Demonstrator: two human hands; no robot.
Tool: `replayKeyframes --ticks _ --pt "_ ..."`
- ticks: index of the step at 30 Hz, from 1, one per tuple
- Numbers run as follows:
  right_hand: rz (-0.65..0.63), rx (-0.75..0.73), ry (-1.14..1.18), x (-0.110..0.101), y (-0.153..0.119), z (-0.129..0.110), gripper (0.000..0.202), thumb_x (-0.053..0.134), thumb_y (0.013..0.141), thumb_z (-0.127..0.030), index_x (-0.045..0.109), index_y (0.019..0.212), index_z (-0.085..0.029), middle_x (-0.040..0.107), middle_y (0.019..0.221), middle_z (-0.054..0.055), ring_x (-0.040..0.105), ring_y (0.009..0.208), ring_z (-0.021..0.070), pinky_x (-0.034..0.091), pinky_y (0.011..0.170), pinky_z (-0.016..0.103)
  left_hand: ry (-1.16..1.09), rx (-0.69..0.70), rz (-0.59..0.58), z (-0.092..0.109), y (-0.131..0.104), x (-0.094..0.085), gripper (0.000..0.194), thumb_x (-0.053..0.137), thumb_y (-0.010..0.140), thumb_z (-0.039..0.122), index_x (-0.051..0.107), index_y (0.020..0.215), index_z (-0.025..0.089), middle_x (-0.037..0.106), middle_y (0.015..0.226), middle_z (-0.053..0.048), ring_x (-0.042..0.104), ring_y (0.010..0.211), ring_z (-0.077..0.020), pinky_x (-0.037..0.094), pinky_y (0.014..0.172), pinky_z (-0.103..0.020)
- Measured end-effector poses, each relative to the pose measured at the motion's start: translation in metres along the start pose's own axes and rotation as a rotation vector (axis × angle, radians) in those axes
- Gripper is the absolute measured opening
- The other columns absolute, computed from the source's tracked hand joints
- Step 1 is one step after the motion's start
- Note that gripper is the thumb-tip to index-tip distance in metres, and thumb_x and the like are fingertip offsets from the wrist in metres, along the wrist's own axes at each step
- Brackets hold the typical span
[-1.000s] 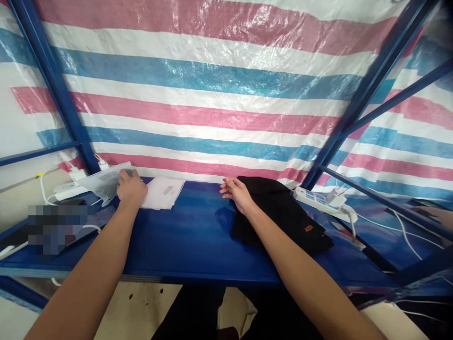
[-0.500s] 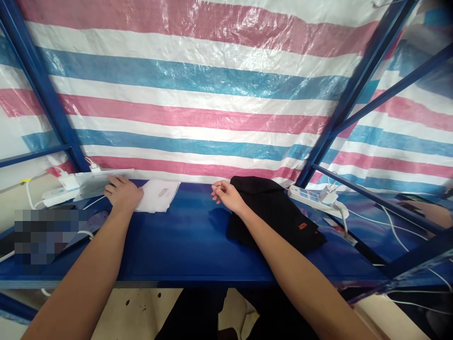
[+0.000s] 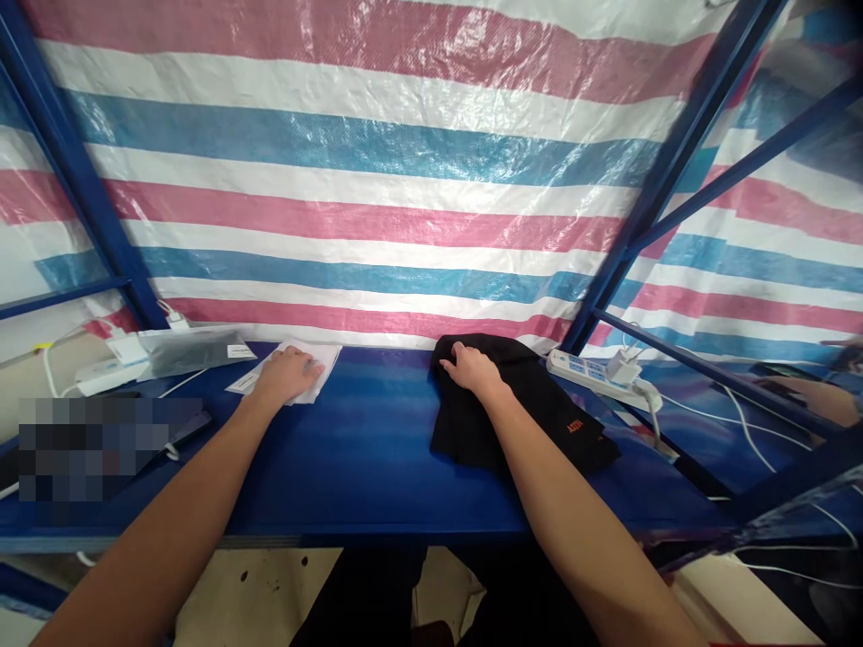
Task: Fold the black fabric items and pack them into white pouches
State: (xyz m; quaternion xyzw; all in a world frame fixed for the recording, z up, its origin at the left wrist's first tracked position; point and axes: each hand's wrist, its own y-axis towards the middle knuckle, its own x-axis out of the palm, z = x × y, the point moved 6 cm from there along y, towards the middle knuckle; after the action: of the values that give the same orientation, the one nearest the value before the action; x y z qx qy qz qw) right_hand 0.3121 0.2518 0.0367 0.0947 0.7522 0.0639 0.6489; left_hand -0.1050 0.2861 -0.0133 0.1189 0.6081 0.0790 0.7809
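Observation:
My left hand [image 3: 291,375] lies over a small stack of white paper or thin plastic sheets [image 3: 327,358], its fingers spread across the top. The sheets rest near the back of the blue table. On the right, a folded black garment [image 3: 519,395] with small orange lettering at its lower corner lies flat. My right hand [image 3: 474,367] touches its upper left part, thumb and fingers somewhat apart; the undersides of the fingers are hidden.
A grey plastic bag [image 3: 195,350] with a white label lies at the back left, beside a power strip [image 3: 111,373] with chargers. Another power strip [image 3: 586,370] and loose cables are at right. Blue posts [image 3: 634,216] frame the table [image 3: 364,467]; a striped tarp [image 3: 378,198] hangs behind.
My left hand has moved right, from beside the grey bag onto the white sheets. My right hand has moved right from the garment's edge onto the cloth, and its fingers have opened.

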Motion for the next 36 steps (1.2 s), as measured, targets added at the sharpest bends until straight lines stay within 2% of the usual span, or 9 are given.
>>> replayKeyframes --ticks 3,6,10,16,22,26,29,32,36 --pt "-0.041 0.003 0.019 0.007 0.002 0.002 0.058 0.054 0.105 -0.069 0.064 0.130 -0.017 0.074 0.126 0.023 0.074 0.114 0.0415 0.055 0.096 0.049 0.089 0.002 -0.038 0.005 -0.004 0.002 0.065 0.049 0.095 0.060 0.081 0.133 0.018 0.070 0.144 -0.023 0.062 0.134 -0.0418 0.046 0.116 -0.049" --pt "-0.041 -0.003 0.030 0.008 0.001 0.000 0.071 0.054 0.099 -0.081 0.063 0.129 -0.017 0.073 0.128 0.025 0.073 0.115 0.0426 0.055 0.097 0.050 0.047 -0.001 -0.005 0.009 -0.006 -0.007 0.054 0.050 0.095 0.050 0.085 0.122 0.018 0.076 0.134 -0.022 0.070 0.122 -0.0404 0.052 0.106 -0.045" --pt "-0.034 -0.001 0.014 0.009 -0.001 -0.003 0.068 0.058 0.100 -0.077 0.062 0.131 -0.016 0.071 0.130 0.026 0.072 0.117 0.0435 0.055 0.097 0.050 -0.017 -0.044 0.018 0.013 -0.011 -0.017 0.040 0.059 0.089 0.043 0.088 0.105 0.022 0.082 0.117 -0.019 0.075 0.105 -0.0408 0.057 0.091 -0.044" --pt "-0.008 0.002 0.012 0.010 -0.001 -0.005 0.065 0.059 0.101 -0.073 0.062 0.130 -0.015 0.072 0.127 0.026 0.073 0.114 0.0444 0.056 0.095 0.052 0.015 -0.111 -0.038 0.018 -0.016 -0.023 0.031 0.064 0.085 0.040 0.085 0.100 0.023 0.083 0.112 -0.017 0.075 0.106 -0.0424 0.057 0.087 -0.045" --pt "0.033 -0.007 0.021 0.009 -0.001 -0.006 0.064 0.058 0.102 -0.074 0.062 0.128 -0.015 0.072 0.126 0.026 0.073 0.113 0.0430 0.055 0.095 0.050 0.015 -0.121 0.089 0.014 -0.015 -0.032 0.036 0.058 0.094 0.035 0.075 0.123 0.022 0.083 0.108 -0.017 0.075 0.104 -0.0411 0.056 0.090 -0.045" --pt "0.021 -0.041 0.033 0.006 -0.004 -0.009 0.076 0.064 0.093 -0.082 0.062 0.131 -0.016 0.072 0.127 0.025 0.073 0.114 0.0421 0.055 0.097 0.049 -0.030 0.018 0.082 0.022 -0.015 -0.025 0.037 0.056 0.095 0.026 0.073 0.126 0.025 0.082 0.119 -0.011 0.075 0.110 -0.0351 0.056 0.096 -0.041" --pt "-0.003 -0.065 0.000 0.005 -0.006 -0.013 0.060 0.068 0.098 -0.067 0.062 0.132 -0.018 0.073 0.128 0.021 0.074 0.112 0.0399 0.056 0.094 0.046 -0.024 0.116 0.016 0.032 -0.015 -0.013 0.034 0.052 0.094 0.024 0.080 0.113 0.024 0.078 0.130 -0.010 0.073 0.115 -0.0326 0.056 0.100 -0.040" --pt "-0.010 -0.067 -0.022 0.003 -0.006 -0.016 0.030 0.060 0.107 -0.044 0.068 0.124 -0.021 0.075 0.125 0.016 0.075 0.111 0.0352 0.055 0.093 0.042 -0.042 0.168 0.002 0.038 -0.015 -0.005 0.040 0.050 0.094 0.024 0.082 0.117 0.021 0.076 0.135 -0.012 0.072 0.120 -0.0342 0.056 0.105 -0.043" --pt "0.038 -0.055 -0.017 -0.008 -0.005 -0.014 0.026 0.053 0.109 -0.036 0.073 0.115 -0.021 0.078 0.119 0.016 0.076 0.109 0.0338 0.055 0.091 0.039 -0.094 0.289 0.064 0.048 -0.016 -0.008 0.046 0.043 0.100 0.031 0.083 0.115 0.017 0.073 0.136 -0.017 0.068 0.126 -0.0362 0.050 0.117 -0.050"
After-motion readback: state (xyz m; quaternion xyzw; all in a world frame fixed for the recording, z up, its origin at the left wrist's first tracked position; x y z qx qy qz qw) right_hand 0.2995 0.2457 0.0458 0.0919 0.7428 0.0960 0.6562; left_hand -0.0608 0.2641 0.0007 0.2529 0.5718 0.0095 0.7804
